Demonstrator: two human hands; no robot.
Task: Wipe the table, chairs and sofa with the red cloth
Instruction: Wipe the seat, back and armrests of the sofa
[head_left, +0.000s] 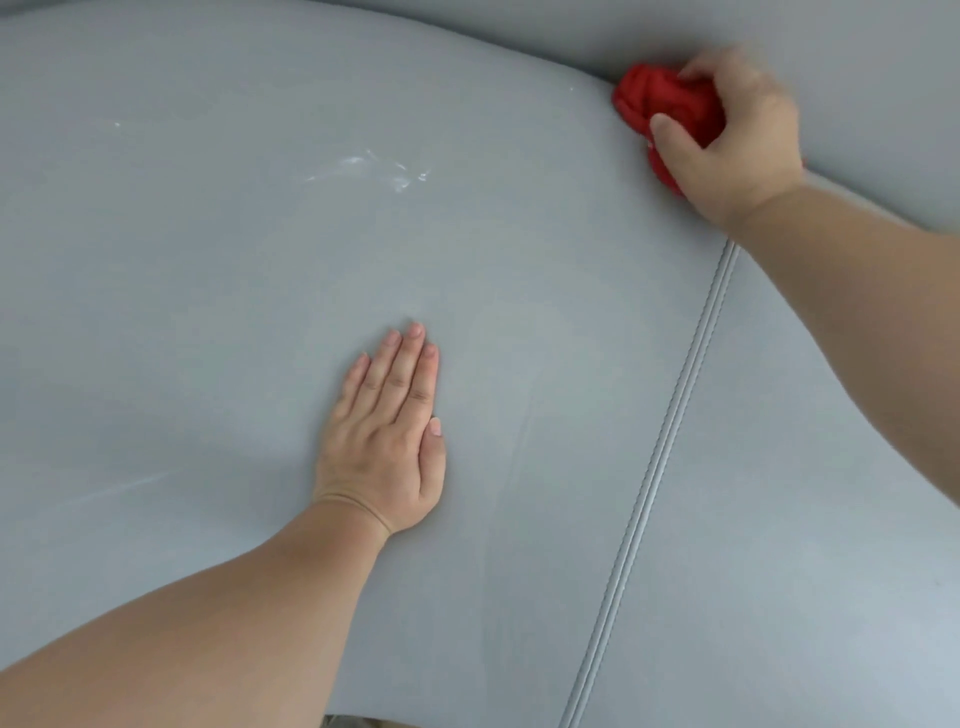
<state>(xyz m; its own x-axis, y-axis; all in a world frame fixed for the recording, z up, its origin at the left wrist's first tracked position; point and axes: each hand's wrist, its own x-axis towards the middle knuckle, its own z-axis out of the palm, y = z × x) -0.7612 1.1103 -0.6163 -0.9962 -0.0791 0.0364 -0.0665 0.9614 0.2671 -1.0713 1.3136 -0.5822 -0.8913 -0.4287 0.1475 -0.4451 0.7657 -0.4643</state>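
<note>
Sofa (208, 286) — pale grey-blue, smooth upholstery, filled nearly the whole view. Seat cushion lay broad and slightly domed; the backrest (857, 62) rose along the far edge, meeting the seat in a crease that ran from far centre down toward the right.

Seam (670, 415) — a raised piped line between two seat cushions, ran from the crease at far right down to the near edge, right of centre.

Smears (374, 169) — whitish, shiny streaks on the seat, far left of centre; a fainter streak showed lower left.

Cloth (670, 106) — red, bunched into a wad, pressed into the crease where seat met backrest, at far right. Part of it showed left of the fingers, part below the thumb.

Right hand (737, 135) — clamped on the cloth, fingers curled over the top of the wad, thumb across its near side. Forearm bare, reached in from the right edge. Hand slightly blurred.

Left hand (387, 431) — flat on the seat, palm down, fingers straight and close together, thumb tucked alongside; held nothing. It lay near centre, well apart from the cloth and left of the seam. Forearm bare, entered from the near left corner.

A sliver of something darker showed under the sofa's near edge, too small to tell.
</note>
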